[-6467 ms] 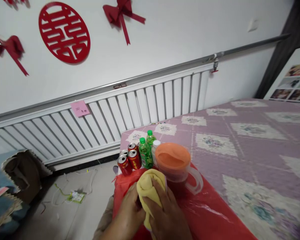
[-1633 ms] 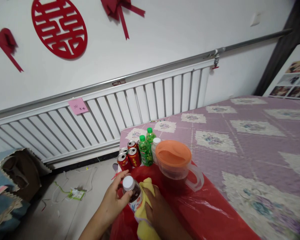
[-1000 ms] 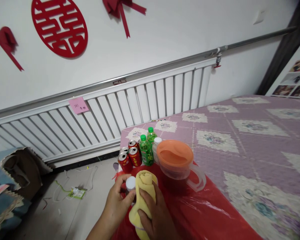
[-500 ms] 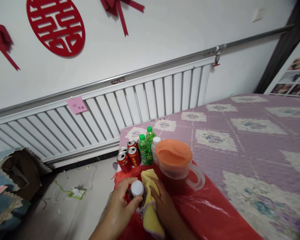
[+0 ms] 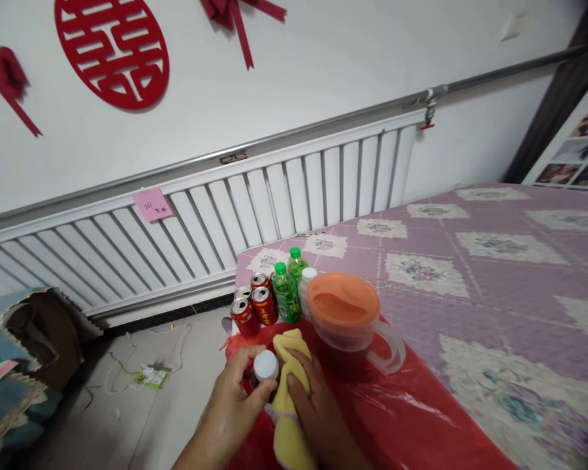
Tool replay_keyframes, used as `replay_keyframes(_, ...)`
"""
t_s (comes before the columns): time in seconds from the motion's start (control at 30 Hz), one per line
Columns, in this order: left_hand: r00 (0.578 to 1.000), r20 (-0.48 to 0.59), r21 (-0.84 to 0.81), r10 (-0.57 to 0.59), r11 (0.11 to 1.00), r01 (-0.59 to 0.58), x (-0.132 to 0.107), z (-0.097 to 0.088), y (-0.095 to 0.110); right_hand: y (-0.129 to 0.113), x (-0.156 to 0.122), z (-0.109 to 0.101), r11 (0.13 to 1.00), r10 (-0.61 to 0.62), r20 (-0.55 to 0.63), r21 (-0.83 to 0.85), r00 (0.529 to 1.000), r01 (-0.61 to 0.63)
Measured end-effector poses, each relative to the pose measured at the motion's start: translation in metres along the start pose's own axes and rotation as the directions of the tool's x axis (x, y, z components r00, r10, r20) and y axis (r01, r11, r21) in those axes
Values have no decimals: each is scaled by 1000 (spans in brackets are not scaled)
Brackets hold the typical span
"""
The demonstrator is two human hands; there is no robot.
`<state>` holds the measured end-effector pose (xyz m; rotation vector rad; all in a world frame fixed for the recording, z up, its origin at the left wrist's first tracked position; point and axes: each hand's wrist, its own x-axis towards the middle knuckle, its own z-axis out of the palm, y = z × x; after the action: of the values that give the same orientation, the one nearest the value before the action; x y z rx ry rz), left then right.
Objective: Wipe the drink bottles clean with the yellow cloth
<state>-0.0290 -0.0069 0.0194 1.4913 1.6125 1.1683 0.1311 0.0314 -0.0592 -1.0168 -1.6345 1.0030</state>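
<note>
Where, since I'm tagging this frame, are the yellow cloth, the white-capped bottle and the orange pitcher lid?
yellow cloth (image 5: 290,349), head view, its bunched top.
white-capped bottle (image 5: 265,365), head view, its cap's centre.
orange pitcher lid (image 5: 342,308), head view, the lid's middle.

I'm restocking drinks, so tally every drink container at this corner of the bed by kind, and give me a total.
Red cans: 4, one mostly hidden
Green-capped bottles: 2
Orange-lidded pitcher: 1
White-capped bottles: 2, one in the left hand grip, one beside the pitcher
Total: 9
</note>
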Motion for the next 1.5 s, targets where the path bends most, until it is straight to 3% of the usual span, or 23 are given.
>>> replay_keyframes(0.1, 999, -30, -32, -21, 999, 20, 0, 1, -3, 3, 10, -5, 997, 74, 56, 32, 996, -75)
replay_keyframes(0.23, 997, -62, -15, -37, 999, 36, 2, -2, -9, 12, 11, -2, 996, 87, 103, -11, 991, -86)
replay_keyframes(0.4, 999, -46, 88, -10, 996, 14, 6, -8, -14, 13, 8, 0, 997, 71, 79, -31, 994, -68)
replay_keyframes(0.57, 1000, -15, -12, -13, 1000, 13, 8, -7, -15, 14, -6, 6, 978, -106, -11, -183, 994, 102)
replay_keyframes(0.67, 1000, -21, -23, -14, 1000, 13, 8, -5, -12, 16, -19, 13, 912, -301, -1, -294, 954, 287)
replay_keyframes(0.73, 1000, -25, -26, -13, 1000, 13, 7, -4, -11, 15, -23, 15, 885, -358, 11, -316, 934, 342)
replay_keyframes(0.8, 999, -30, -31, -17, 999, 16, 8, -4, -11, 12, -19, 14, 913, -297, 2, -293, 955, 284)
replay_keyframes(0.9, 1000, -22, -32, -18, 999, 17, 9, -5, -14, 7, -5, 8, 978, -80, 36, -190, 996, 85)
replay_keyframes(0.97, 1000, -22, -31, -12, 999, 12, 9, -5, -17, 6, 4, 3, 991, 18, 92, -136, 996, -5)
replay_keyframes(1.03, 999, -37, -33, -7, 999, 6, 9, -5, -19, 6, 8, 0, 991, 36, 123, -129, 992, -20)
replay_keyframes(1.1, 998, -55, -34, -6, 999, 4, 9, -5, -20, 7, 4, 0, 985, -11, 89, -172, 996, 27)
replay_keyframes(1.17, 998, -60, -38, -4, 999, 2, 8, -4, -21, 7, -5, 3, 957, -144, 34, -250, 989, 148)
replay_keyframes(1.23, 998, -60, -44, 3, 999, -5, 8, -4, -21, 7, -14, 7, 895, -323, 10, -321, 946, 309)
replay_keyframes(1.3, 998, -56, -50, 9, 999, -12, 8, -4, -22, 7, -18, 9, 848, -420, 12, -349, 907, 398)
replay_keyframes(1.37, 999, -48, -55, 8, 998, -11, 9, -5, -23, 7, -15, 10, 874, -374, 3, -333, 927, 354)
replay_keyframes(1.5, 1000, -19, -52, -3, 999, 2, 10, -5, -27, 10, 2, 5, 976, -81, 64, -199, 995, 92)
